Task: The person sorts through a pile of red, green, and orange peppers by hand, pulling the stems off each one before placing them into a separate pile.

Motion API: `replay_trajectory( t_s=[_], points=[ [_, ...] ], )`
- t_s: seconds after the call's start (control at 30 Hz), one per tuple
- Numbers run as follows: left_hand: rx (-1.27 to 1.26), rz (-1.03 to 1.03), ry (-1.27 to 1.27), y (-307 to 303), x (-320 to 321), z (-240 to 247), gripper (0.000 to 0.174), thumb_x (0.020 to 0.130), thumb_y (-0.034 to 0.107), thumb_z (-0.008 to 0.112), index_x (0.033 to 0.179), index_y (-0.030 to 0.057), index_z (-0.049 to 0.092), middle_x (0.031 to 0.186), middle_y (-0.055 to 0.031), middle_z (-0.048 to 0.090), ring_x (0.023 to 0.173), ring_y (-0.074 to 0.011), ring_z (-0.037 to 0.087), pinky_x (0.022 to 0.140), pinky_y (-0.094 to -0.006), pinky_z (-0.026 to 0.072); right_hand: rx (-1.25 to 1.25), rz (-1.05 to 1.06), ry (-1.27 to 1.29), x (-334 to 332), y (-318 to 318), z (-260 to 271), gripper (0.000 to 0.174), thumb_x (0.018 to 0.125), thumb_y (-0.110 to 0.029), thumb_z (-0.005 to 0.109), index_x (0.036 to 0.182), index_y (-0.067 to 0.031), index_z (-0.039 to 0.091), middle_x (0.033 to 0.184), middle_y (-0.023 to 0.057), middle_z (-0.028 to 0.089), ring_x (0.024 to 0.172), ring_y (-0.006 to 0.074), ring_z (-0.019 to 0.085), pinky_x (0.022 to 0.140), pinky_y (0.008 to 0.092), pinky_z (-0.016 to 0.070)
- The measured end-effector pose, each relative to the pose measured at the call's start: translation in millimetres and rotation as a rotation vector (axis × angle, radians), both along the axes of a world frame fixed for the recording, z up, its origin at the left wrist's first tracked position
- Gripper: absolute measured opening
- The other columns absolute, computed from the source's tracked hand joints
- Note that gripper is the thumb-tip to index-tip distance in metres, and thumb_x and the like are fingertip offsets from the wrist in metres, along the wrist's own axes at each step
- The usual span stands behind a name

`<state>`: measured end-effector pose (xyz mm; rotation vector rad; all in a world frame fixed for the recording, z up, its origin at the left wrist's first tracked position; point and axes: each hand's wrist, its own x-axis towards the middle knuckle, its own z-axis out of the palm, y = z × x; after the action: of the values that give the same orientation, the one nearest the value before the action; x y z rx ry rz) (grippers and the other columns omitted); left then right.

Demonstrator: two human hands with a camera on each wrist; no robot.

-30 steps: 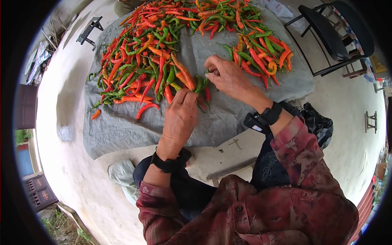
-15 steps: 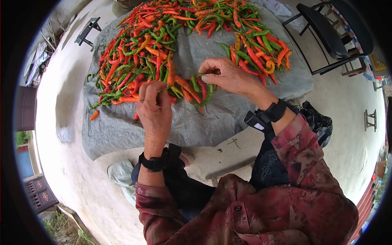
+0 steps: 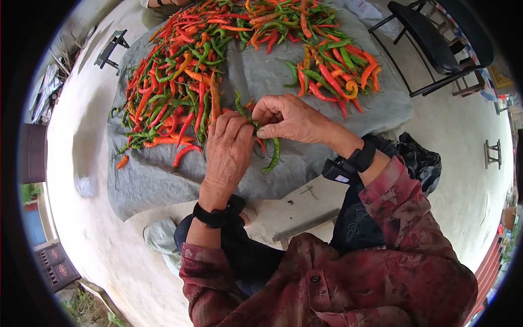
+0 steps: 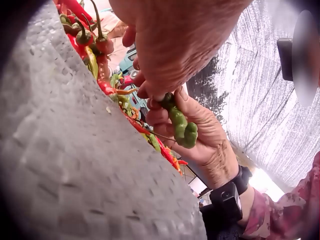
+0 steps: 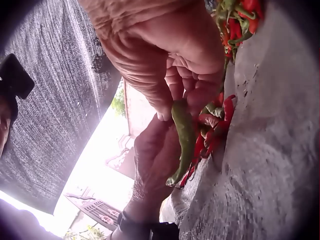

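My left hand (image 3: pixel 231 143) and right hand (image 3: pixel 297 121) meet low over the near edge of the chili pile. In the right wrist view, a curved green chili pepper (image 5: pixel 186 142) is pinched between the right thumb and fingers. Fingertips of the left hand close on the upper end of a green chili (image 4: pixel 177 122), as the left wrist view shows; its stem is hidden among them. From the head view, one green chili (image 3: pixel 274 155) hangs below the right fingers, and another green one (image 3: pixel 239 102) sticks up beyond the left fingertips.
A broad pile of red, orange and green chilies (image 3: pixel 174 76) covers the far left of the grey sheet (image 3: pixel 163 191). To the right lies a smaller chili heap (image 3: pixel 338 73). A black chair (image 3: pixel 425 46) stands at the right, and another person (image 3: pixel 158 13) is partly visible at the far edge.
Half a second ago my hands were apart, the left one raised to the left. It has come back right while the right hand moved down and left, and they now meet at the green chili.
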<state>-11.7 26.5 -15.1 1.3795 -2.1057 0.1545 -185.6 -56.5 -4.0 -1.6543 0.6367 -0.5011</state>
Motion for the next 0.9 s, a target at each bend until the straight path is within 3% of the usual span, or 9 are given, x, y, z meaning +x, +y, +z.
replay_trajectory(
  t_s=[0.13, 0.2, 0.27, 0.33, 0.47, 0.57, 0.73, 0.83, 0.9],
  points=[
    [-0.010, 0.030, -0.040, -5, 4, 7, 0.018, 0.073, 0.005, 0.066, 0.091, 0.0037, 0.062, 0.098, -0.0075, 0.058, 0.102, -0.0277, 0.054, 0.089, -0.0396, 0.0429, -0.140, -0.007, 0.060, -9, -4, 6, 0.021, 0.077, -0.011, 0.067, 0.092, 0.0015, 0.061, 0.081, 0.0097, 0.066, 0.074, 0.0161, 0.062, 0.069, 0.0290, 0.0486],
    [-0.030, 0.065, -0.029, -10, 5, 9, 0.016, 0.074, 0.005, 0.066, 0.090, 0.0037, 0.062, 0.096, -0.0075, 0.059, 0.100, -0.0278, 0.055, 0.087, -0.0391, 0.0434, -0.322, -0.102, 0.127, -19, -10, 16, 0.016, 0.082, -0.012, 0.064, 0.094, -0.0010, 0.062, 0.085, 0.0048, 0.064, 0.076, 0.0129, 0.060, 0.072, 0.0273, 0.0483],
    [-0.033, 0.137, 0.005, -12, 7, 11, 0.014, 0.076, 0.004, 0.064, 0.090, 0.0037, 0.062, 0.094, -0.0084, 0.059, 0.097, -0.0290, 0.055, 0.086, -0.0385, 0.0439, -0.357, -0.221, 0.126, -31, -20, 17, 0.016, 0.084, -0.014, 0.063, 0.095, -0.0013, 0.062, 0.083, 0.0047, 0.065, 0.076, 0.0125, 0.060, 0.070, 0.0276, 0.0486],
    [-0.017, 0.136, 0.001, -15, 5, 7, 0.017, 0.077, 0.004, 0.063, 0.094, 0.0041, 0.063, 0.095, -0.0087, 0.059, 0.097, -0.0295, 0.055, 0.086, -0.0387, 0.0438, -0.537, -0.595, 0.092, -47, -30, 21, 0.017, 0.085, -0.015, 0.063, 0.095, -0.0009, 0.063, 0.081, 0.0046, 0.065, 0.075, 0.0121, 0.060, 0.069, 0.0275, 0.0491],
    [0.037, 0.167, -0.072, -22, -4, 1, 0.028, 0.078, 0.007, 0.063, 0.105, 0.0055, 0.060, 0.100, -0.0105, 0.060, 0.099, -0.0296, 0.054, 0.085, -0.0397, 0.0437, -0.446, -0.827, 0.035, -76, -52, 18, 0.019, 0.082, -0.016, 0.063, 0.094, -0.0011, 0.064, 0.085, 0.0088, 0.068, 0.076, 0.0196, 0.065, 0.070, 0.0320, 0.0506],
    [0.037, 0.160, -0.121, -30, -6, -5, 0.030, 0.079, 0.009, 0.063, 0.109, 0.0067, 0.058, 0.101, -0.0115, 0.060, 0.098, -0.0297, 0.054, 0.084, -0.0401, 0.0436, -0.658, -0.949, 0.130, -86, -62, 14, 0.020, 0.084, -0.016, 0.061, 0.098, -0.0018, 0.065, 0.090, 0.0110, 0.067, 0.080, 0.0188, 0.064, 0.074, 0.0315, 0.0499],
    [0.179, 0.188, -0.068, -32, -7, -6, 0.030, 0.080, 0.010, 0.064, 0.109, 0.0070, 0.057, 0.093, -0.0100, 0.062, 0.098, -0.0295, 0.054, 0.084, -0.0407, 0.0436, -0.725, -0.928, 0.042, -80, -61, 9, 0.017, 0.084, -0.014, 0.061, 0.097, -0.0027, 0.064, 0.086, 0.0103, 0.066, 0.077, 0.0190, 0.064, 0.072, 0.0310, 0.0502],
    [0.154, 0.149, 0.119, -35, -6, -8, 0.033, 0.078, 0.003, 0.065, 0.109, 0.0050, 0.055, 0.087, -0.0107, 0.062, 0.088, -0.0293, 0.058, 0.077, -0.0385, 0.0468, -0.656, -0.799, -0.003, -63, -48, 13, 0.015, 0.084, -0.013, 0.061, 0.094, -0.0028, 0.064, 0.082, 0.0106, 0.066, 0.073, 0.0205, 0.064, 0.069, 0.0312, 0.0503],
    [0.245, 0.192, 0.472, -34, -7, -10, 0.032, 0.078, -0.002, 0.064, 0.108, 0.0029, 0.055, 0.084, -0.0088, 0.061, 0.074, -0.0212, 0.061, 0.067, -0.0330, 0.0489, -0.656, -0.688, 0.037, -47, -38, 13, 0.011, 0.084, -0.011, 0.060, 0.090, -0.0021, 0.063, 0.076, 0.0121, 0.064, 0.069, 0.0247, 0.064, 0.065, 0.0336, 0.0501]
  ],
)
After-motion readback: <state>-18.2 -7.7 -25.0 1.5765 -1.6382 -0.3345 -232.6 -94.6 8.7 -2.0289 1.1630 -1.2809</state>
